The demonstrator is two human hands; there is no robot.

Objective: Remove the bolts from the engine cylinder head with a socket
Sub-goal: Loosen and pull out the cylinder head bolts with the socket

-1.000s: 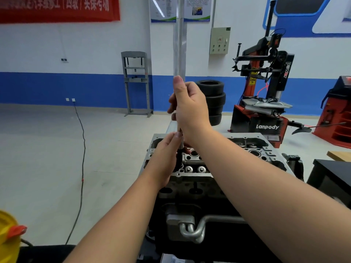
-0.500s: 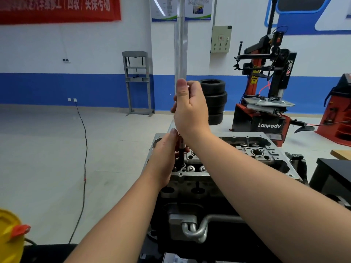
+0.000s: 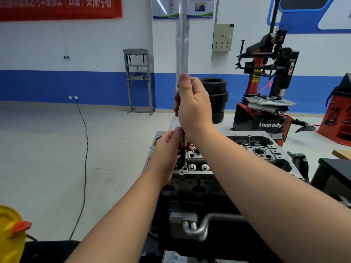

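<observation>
Little differs from half a second ago: both hands keep their holds and the view has only drifted slightly. At far left a yellow container [image 3: 8,232] is cut off by the frame edge, and a black cable [image 3: 84,149] trails across the floor. The left hand [image 3: 167,158] curls round the black socket [image 3: 182,155] and the lower shaft, low over the near-left corner of the cylinder head [image 3: 218,168]; the bolt beneath is hidden by its fingers. The right hand [image 3: 193,105] grips the handle of the long wrench [image 3: 181,44], which stands upright, blurred and running out of the top of the view. Two bolts [image 3: 198,167] show just right of the socket. Stacked tyres [image 3: 216,97] and a tyre changer [image 3: 266,92] stand behind.
</observation>
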